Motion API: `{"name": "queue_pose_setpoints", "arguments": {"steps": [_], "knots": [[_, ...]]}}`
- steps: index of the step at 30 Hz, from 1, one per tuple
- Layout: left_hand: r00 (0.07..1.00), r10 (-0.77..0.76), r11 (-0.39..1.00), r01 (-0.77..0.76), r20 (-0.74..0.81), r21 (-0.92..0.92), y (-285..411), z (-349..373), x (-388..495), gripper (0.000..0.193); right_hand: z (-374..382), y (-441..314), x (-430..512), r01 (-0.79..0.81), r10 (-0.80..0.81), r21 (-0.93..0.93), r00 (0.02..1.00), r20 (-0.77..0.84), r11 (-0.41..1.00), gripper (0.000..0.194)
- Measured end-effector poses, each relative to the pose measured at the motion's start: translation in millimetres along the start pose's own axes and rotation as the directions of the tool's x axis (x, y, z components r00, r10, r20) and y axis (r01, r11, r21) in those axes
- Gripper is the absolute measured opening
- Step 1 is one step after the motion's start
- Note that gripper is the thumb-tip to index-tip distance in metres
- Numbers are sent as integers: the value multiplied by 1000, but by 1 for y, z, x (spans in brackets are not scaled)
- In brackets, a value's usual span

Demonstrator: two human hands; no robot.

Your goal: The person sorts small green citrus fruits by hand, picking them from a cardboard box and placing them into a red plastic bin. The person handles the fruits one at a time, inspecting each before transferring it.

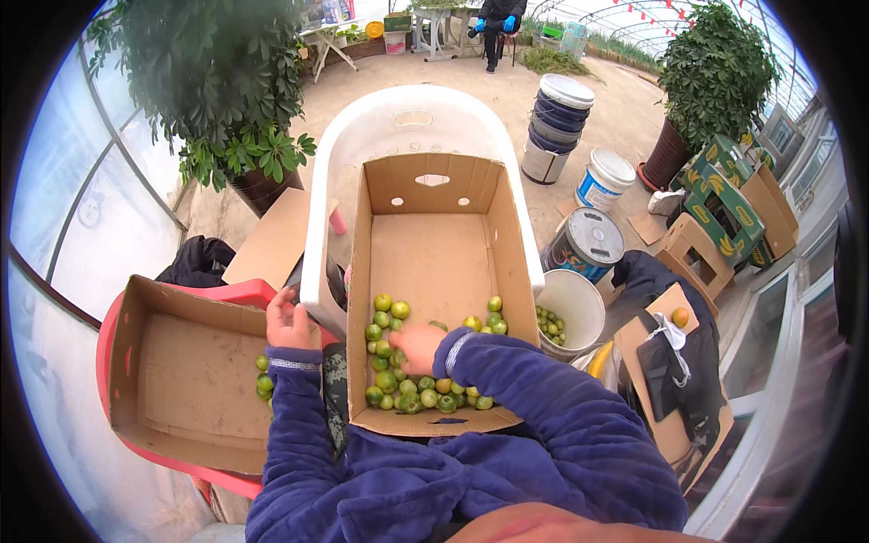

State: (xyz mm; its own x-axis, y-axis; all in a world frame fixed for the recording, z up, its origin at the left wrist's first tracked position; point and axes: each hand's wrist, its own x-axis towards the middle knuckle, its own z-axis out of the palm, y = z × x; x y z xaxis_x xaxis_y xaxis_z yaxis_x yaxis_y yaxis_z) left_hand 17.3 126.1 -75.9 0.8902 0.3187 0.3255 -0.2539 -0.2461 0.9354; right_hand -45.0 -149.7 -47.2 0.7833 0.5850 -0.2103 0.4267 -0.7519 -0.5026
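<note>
A long cardboard box (428,254) lies before me, propped on a white plastic chair (414,102). Unripe green tomatoes (410,403) gather at its near end, a few tinged yellow or orange. My right hand (419,346) reaches down among them; its fingers touch a tomato, but whether they grip it is hidden. My left hand (288,327) is raised over the right edge of a second cardboard box (197,380), fingers apart, nothing visible in it. That box rests on a red plastic chair (107,370), with several green tomatoes (263,383) along its right side.
Right of the long box stands a white bucket (577,302) holding small green fruit. Beyond it are a lidded drum (594,237), a white pail (604,176) and stacked buckets (560,122). A phone (655,380) lies on cardboard at right. Someone wearing blue gloves (509,24) sits far off.
</note>
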Motion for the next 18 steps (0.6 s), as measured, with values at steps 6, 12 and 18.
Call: {"name": "queue_pose_setpoints", "arguments": {"steps": [6, 12, 18], "knots": [[807, 295, 955, -257, 512, -145, 122, 62, -33, 41, -52, 22, -11, 138, 207, 600, 858, -470, 788, 44], [741, 284, 956, -268, 609, -120, 119, 90, -43, 67, -65, 13, -19, 398, 281, 794, 782, -556, 460, 47], [758, 315, 946, -299, 571, -125, 115, 90, -46, 62, -58, 6, -16, 380, 236, 837, 838, -491, 394, 51]]}}
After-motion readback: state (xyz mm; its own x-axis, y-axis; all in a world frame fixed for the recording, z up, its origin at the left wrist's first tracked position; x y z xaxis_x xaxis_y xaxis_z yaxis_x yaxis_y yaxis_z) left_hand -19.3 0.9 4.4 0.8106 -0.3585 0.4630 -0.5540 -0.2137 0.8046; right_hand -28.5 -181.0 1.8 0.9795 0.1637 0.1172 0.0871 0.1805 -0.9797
